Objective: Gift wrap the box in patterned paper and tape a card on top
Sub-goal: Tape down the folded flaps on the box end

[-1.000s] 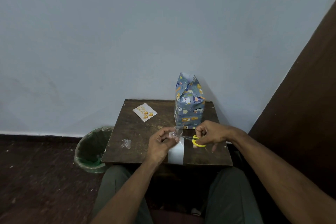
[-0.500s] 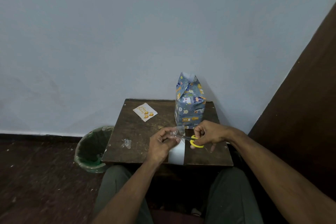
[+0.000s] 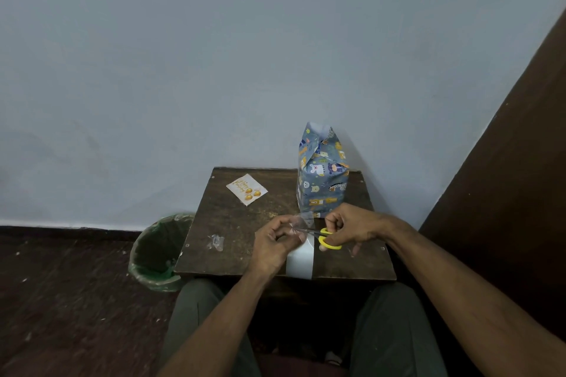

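Wall: plain pale blue-grey painted wall (image 3: 214,55), dimly and evenly lit.
Floor: dark reddish-brown floor (image 3: 61,300) with pale specks.
Right side: dark brown wooden panel (image 3: 520,177).
Bench: small dark worn wooden bench (image 3: 239,223) against the wall.
Bin: round bin with green plastic liner (image 3: 153,254), just left of the bench.

Dark wooden table (image 3: 245,223) with wrapped box (image 3: 321,180), card (image 3: 247,189), white strip (image 3: 300,263).

Both hands (image 3: 277,243) (image 3: 352,225) curled, seemingly pinching, forearms converging.

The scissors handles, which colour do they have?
Yellow. The scissors are held in the right hand; the head view shows it.
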